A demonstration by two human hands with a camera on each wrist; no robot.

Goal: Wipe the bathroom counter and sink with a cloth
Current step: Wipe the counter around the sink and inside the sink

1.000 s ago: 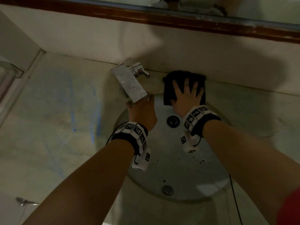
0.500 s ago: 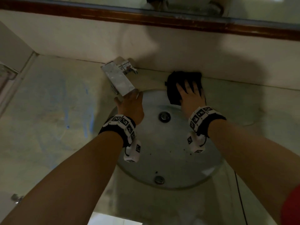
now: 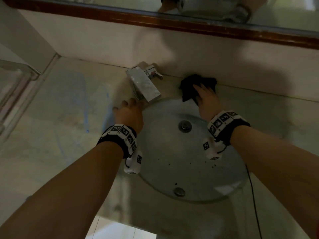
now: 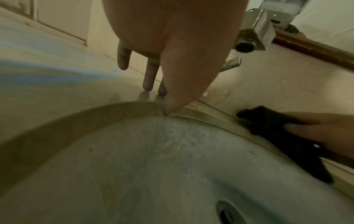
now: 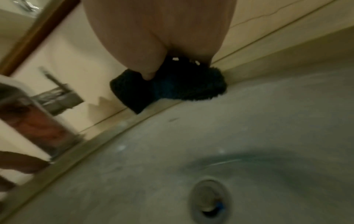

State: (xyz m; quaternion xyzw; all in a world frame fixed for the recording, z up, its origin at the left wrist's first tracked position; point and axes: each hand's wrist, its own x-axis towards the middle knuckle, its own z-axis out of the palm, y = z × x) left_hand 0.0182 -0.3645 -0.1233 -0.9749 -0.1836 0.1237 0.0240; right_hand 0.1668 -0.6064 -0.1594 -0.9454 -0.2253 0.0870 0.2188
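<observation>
Black cloth (image 3: 193, 87): pressed under flat right hand (image 3: 208, 102), straddling sink (image 3: 172, 169) rim.
Left hand (image 3: 128, 112): fingers relaxed, holding nothing, on counter (image 3: 51, 118).

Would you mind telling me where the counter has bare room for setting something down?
The counter left of the faucet and the stretch right of the cloth look bare. It is crowded behind the sink, around both hands.

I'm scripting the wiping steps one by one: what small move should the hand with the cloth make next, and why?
Probably draw the dark cloth down into the sink. The right hand presses it on the counter strip at the back wall, behind the basin rim, while dark specks dot the bowl. The left hand rests beside the faucet.
</observation>
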